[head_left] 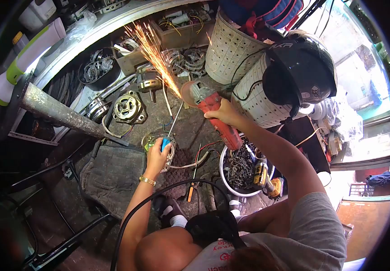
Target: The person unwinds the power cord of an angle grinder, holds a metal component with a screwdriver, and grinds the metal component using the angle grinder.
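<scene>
My right hand (225, 114) is wrapped round the body of a red angle grinder (210, 103). A stream of orange sparks (156, 56) flies up and left from its disc (188, 93). My left hand (157, 158) grips the blue handle (165, 143) of a screwdriver, whose metal shaft (176, 118) points up toward the disc. Beneath that hand lies a round motor part (171, 156) with wires, partly hidden by the fingers.
Another motor (128, 107) lies on the floor at the upper left. A white bucket of metal parts (224, 174) stands near a yellow drill (261, 175). Beyond my right arm are perforated baskets (229, 47) and a black helmet (294, 72). An orange-handled screwdriver (190, 193) lies near my feet.
</scene>
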A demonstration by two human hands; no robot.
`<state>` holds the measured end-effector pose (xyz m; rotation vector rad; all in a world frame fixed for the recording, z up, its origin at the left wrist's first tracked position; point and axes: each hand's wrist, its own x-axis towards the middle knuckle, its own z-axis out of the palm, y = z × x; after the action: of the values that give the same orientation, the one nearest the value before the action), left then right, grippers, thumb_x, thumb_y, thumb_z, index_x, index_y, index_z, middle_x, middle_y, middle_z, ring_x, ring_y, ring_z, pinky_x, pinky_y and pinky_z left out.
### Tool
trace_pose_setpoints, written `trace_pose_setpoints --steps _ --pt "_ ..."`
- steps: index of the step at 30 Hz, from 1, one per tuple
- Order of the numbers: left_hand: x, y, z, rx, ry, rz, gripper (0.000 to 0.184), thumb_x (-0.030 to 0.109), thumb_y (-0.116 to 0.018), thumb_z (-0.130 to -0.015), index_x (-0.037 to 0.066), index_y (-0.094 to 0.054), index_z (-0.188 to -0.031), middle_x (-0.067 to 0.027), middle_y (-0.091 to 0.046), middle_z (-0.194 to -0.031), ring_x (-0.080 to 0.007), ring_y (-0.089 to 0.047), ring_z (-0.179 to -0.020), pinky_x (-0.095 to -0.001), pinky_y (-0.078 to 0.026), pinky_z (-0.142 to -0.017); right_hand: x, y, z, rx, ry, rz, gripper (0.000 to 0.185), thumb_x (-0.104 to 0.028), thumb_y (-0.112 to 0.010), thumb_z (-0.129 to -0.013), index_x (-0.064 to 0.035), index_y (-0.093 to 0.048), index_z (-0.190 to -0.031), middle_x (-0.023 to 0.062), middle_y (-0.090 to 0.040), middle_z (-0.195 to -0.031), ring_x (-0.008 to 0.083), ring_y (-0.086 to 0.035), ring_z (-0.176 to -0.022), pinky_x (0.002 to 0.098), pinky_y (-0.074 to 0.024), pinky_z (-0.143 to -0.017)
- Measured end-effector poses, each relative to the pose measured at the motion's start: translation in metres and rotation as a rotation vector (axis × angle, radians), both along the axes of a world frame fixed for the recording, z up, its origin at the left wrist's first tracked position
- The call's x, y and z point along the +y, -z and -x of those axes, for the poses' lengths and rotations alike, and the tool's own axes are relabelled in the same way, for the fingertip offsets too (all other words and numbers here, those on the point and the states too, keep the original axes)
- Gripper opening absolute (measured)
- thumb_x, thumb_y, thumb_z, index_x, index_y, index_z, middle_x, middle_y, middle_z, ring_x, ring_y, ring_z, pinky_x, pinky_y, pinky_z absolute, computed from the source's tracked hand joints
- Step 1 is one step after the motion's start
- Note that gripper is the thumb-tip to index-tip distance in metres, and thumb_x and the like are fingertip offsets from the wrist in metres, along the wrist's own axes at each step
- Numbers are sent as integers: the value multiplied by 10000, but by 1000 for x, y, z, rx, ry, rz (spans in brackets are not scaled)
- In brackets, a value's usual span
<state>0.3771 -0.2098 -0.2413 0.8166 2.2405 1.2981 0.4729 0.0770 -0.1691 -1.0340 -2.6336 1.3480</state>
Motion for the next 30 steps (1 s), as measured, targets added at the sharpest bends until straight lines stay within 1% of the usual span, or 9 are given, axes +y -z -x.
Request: trace_pose_setpoints --steps 1,4,8,11,15,23,25,28,30 --pt "0 1 0 -24 0 16 273 277 -598 -854 27 -572 -961 -186 -591 -683 -331 -587 -588 -390 -423 -531 4 7 -1 22 -23 10 767 -397 -799 -543 77 -537 -1085 222 -608 -1057 301 -602 -982 349 -455 -865" --pt "0 0 -1 -39 -2 32 275 275 -600 -853 26 -572 -964 -194 -593 -693 -341 -592 -603 -393 -425 -536 -19 -39 -2 -77 -13 -94 769 -391 -799 -546 80 -534 -1092 224 -607 -1056 307 -600 -982 348 -451 -872" --pt "1 -4 -3 -24 -14 34 275 275 -600 -851 23 -566 -957 -204 -593 -708 -353 -595 -620 -399 -427 -545 -16 -29 -1 -44 -1 -15 772 -382 -801 -548 81 -528 -1101 214 -610 -1047 307 -600 -977 346 -449 -872" --pt "-1 -2 -3 17 4 7 274 276 -599 -850 21 -559 -941 -206 -591 -707 -363 -593 -628 -404 -427 -545 -17 -32 1 -78 7 -99 757 -380 -803 -546 71 -537 -1094 205 -614 -1037 298 -603 -971 345 -452 -868" --pt "-2 2 -2 1 4 12 268 273 -600 -849 21 -553 -928 -203 -589 -700 -373 -589 -630 -408 -424 -544 -16 -29 -2 -41 -5 -3 747 -383 -804 -541 61 -544 -1082 201 -618 -1029 290 -608 -962 349 -458 -858" --pt "-4 9 -2 14 6 -27 266 270 -605 -848 23 -553 -931 -180 -578 -666 -312 -576 -572 -387 -410 -516 -10 -14 -1 -21 16 -41 751 -389 -805 -541 61 -540 -1081 204 -616 -1035 294 -607 -961 351 -458 -860" --pt "-4 5 -2 -7 4 -6 267 271 -609 -846 23 -555 -932 -179 -580 -667 -314 -573 -571 -386 -410 -517 -9 -15 -3 -41 -46 -10 750 -393 -792 -580 78 -531 -1101 194 -609 -1051 277 -601 -964 360 -460 -844" --pt "-3 16 -1 -29 3 -22 273 276 -612 -843 25 -558 -936 -179 -583 -671 -315 -572 -571 -387 -411 -521 -4 -2 -2 -42 -65 -21 750 -390 -794 -578 79 -532 -1101 188 -612 -1044 265 -604 -953 357 -461 -842" --pt "-3 13 -2 -28 3 -57 278 280 -612 -842 25 -560 -939 -179 -586 -674 -314 -572 -572 -389 -413 -525 -9 -13 -1 -47 -31 -31 773 -398 -799 -557 79 -528 -1102 207 -605 -1061 285 -600 -978 354 -456 -856"
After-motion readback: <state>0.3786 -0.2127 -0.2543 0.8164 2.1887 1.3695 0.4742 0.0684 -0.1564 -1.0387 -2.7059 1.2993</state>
